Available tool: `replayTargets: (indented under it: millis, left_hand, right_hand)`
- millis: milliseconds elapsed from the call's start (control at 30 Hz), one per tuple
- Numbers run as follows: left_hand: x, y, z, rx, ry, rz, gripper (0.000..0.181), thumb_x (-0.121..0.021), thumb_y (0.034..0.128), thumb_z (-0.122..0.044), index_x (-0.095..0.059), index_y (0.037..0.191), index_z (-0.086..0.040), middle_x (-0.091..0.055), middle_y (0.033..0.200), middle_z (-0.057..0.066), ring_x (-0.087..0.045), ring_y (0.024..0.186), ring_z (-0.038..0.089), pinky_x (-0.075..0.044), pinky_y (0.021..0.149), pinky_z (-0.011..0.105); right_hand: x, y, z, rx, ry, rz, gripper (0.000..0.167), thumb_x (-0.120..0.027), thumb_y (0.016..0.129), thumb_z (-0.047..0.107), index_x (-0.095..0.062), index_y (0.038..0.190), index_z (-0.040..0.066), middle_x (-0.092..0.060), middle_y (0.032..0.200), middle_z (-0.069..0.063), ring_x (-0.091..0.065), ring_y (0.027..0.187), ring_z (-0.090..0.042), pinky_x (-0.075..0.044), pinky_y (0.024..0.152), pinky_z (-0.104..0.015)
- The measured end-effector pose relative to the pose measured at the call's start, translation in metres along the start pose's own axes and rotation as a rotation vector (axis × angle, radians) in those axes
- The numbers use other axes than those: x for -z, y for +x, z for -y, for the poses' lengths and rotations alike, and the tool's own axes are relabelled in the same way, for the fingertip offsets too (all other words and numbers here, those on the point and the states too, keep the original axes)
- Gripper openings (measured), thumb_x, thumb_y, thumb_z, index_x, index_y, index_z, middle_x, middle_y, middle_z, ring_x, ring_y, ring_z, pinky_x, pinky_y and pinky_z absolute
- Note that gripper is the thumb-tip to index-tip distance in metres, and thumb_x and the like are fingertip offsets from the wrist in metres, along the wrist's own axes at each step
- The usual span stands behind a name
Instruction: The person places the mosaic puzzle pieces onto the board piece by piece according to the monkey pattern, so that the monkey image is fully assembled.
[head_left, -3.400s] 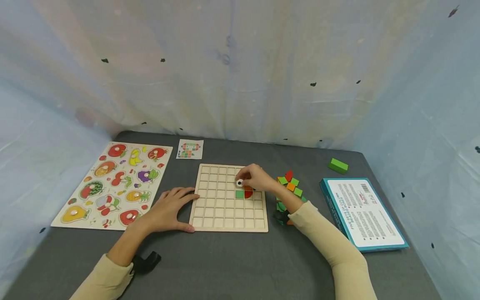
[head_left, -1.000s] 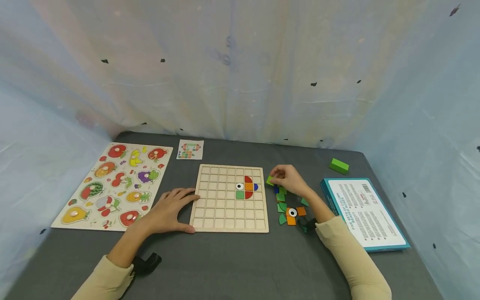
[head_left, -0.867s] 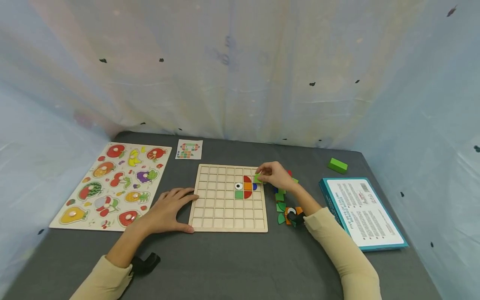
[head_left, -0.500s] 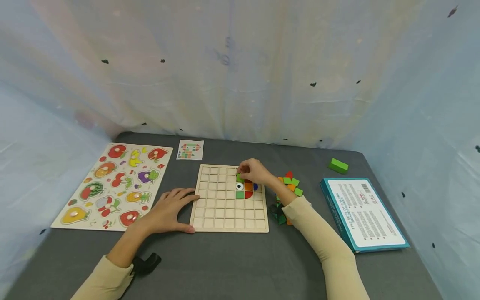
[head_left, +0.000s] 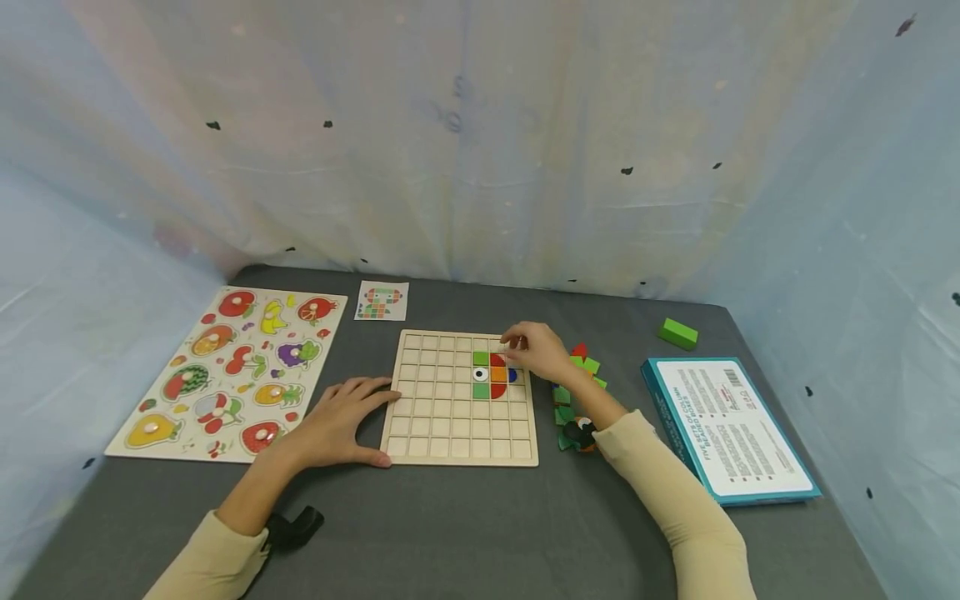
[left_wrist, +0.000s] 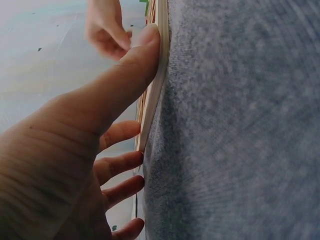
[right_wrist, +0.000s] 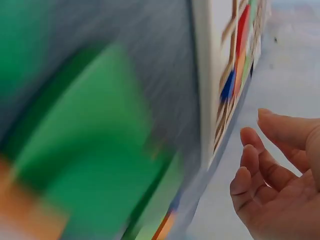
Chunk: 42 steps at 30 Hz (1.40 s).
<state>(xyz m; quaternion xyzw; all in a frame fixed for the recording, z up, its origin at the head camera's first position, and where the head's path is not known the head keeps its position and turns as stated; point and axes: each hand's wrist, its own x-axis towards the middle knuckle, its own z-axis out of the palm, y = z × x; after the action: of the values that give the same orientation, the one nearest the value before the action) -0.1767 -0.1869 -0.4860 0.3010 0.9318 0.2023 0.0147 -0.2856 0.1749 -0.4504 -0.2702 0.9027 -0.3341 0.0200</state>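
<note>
Wooden grid board (head_left: 442, 429) with mosaic tiles, lying flat on a gray-covered table (head_left: 450, 533) between two bare hands. At its left side, the left hand (head_left: 333, 425) holds nothing: fingers spread and relaxed, thumb touching the rim near the near left corner, a fingertip at the left edge. Seven tiles occupy cells in the board's right half. From left to right: a column of green square (head_left: 480, 358), white eye tile (head_left: 480, 375) and second green square (head_left: 481, 391); a column of red semicircle (head_left: 497, 360), orange square (head_left: 498, 374) and second red semicircle (head_left: 498, 392); then a blue semicircle (head_left: 512, 376). The right hand (head_left: 538, 350) hangs over the far right cells, empty, its fingers loosely bent and the thumb apart from them; it hides part of that corner.

Surroundings, left to right: a fruit peg puzzle (head_left: 191, 447) beyond the left forearm; a small pattern card (head_left: 382, 301) behind the board; a cluster of loose tiles (head_left: 562, 397) just right of the board, partly covered by the right forearm and its black wrist mount (head_left: 581, 432); a green block (head_left: 678, 333) farther back; and a teal-edged box (head_left: 731, 429), printed panel uppermost, to the right of the tiles.
</note>
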Motion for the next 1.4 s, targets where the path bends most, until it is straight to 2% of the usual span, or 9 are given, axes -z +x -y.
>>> replayTargets:
  millis: [167,333,500,667,900,1067,1233,1400]
  left_hand:
    - [0.0,-0.001,0.001,0.007,0.0,0.001,0.101,-0.073,0.0681,-0.076,-0.052,0.145,-0.015,-0.043,0.151,0.014,-0.037,0.136,0.037,-0.027,0.103,0.067]
    - [0.001,-0.001,0.001,0.011,0.008,0.003,0.101,-0.073,0.068,-0.077,-0.053,0.145,-0.015,-0.043,0.15,0.015,-0.037,0.136,0.037,-0.027,0.103,0.068]
    - [0.001,0.0,0.0,0.005,0.004,0.005,0.101,-0.074,0.0683,-0.076,-0.052,0.145,-0.014,-0.043,0.151,0.015,-0.037,0.136,0.038,-0.027,0.103,0.068]
    - [0.002,0.001,0.001,-0.001,0.004,-0.004,0.1,-0.075,0.068,-0.075,-0.053,0.145,-0.014,-0.043,0.151,0.015,-0.038,0.136,0.038,-0.028,0.102,0.068]
    - [-0.001,0.001,0.001,-0.006,0.008,-0.002,0.1,-0.074,0.0681,-0.076,-0.053,0.145,-0.015,-0.043,0.151,0.015,-0.038,0.136,0.037,-0.028,0.102,0.068]
    - [-0.003,0.001,0.001,-0.002,0.003,0.0,0.101,-0.073,0.0681,-0.077,-0.052,0.145,-0.015,-0.043,0.151,0.014,-0.037,0.136,0.037,-0.028,0.102,0.068]
    - [-0.002,0.0,0.002,0.006,0.006,0.0,0.101,-0.072,0.0672,-0.078,-0.053,0.145,-0.016,-0.043,0.151,0.014,-0.037,0.136,0.037,-0.027,0.103,0.068]
    - [-0.002,0.0,0.003,0.0,0.005,-0.004,0.101,-0.071,0.0675,-0.078,-0.053,0.145,-0.016,-0.043,0.151,0.014,-0.037,0.135,0.037,-0.027,0.103,0.068]
  right_hand:
    - [0.03,-0.031,-0.026,-0.121,0.051,-0.05,0.014,-0.067,0.093,-0.002,-0.071,0.106,-0.006,-0.066,0.091,-0.013,-0.055,0.076,-0.023,-0.045,0.068,-0.034]
    - [0.052,-0.066,-0.056,-0.216,0.073,-0.072,0.009,-0.067,0.092,-0.003,-0.07,0.1,-0.007,-0.066,0.088,-0.015,-0.057,0.073,-0.024,-0.047,0.064,-0.03]
    - [0.062,-0.095,-0.077,-0.257,0.087,-0.052,0.011,-0.072,0.089,0.0,-0.066,0.095,-0.007,-0.062,0.082,-0.012,-0.054,0.069,-0.021,-0.045,0.061,-0.027]
    - [0.065,-0.106,-0.081,-0.271,0.074,-0.021,0.02,-0.077,0.087,0.007,-0.066,0.098,-0.007,-0.056,0.079,-0.009,-0.047,0.067,-0.021,-0.039,0.06,-0.028]
    - [0.065,-0.104,-0.08,-0.28,0.048,0.013,0.018,-0.078,0.086,0.005,-0.064,0.092,-0.004,-0.058,0.079,-0.008,-0.05,0.069,-0.02,-0.043,0.061,-0.028]
    - [0.069,-0.097,-0.075,-0.229,0.133,0.005,0.019,-0.076,0.086,0.0,-0.064,0.1,-0.008,-0.062,0.085,-0.015,-0.057,0.071,-0.024,-0.048,0.063,-0.027]
    - [0.063,-0.066,-0.056,-0.161,0.208,0.011,0.027,-0.069,0.093,0.004,-0.065,0.115,-0.01,-0.066,0.093,-0.02,-0.063,0.076,-0.034,-0.051,0.064,-0.034]
    - [0.039,-0.019,-0.028,-0.07,0.269,0.101,0.023,-0.064,0.096,0.002,-0.064,0.114,-0.012,-0.068,0.093,-0.021,-0.065,0.079,-0.039,-0.054,0.07,-0.047]
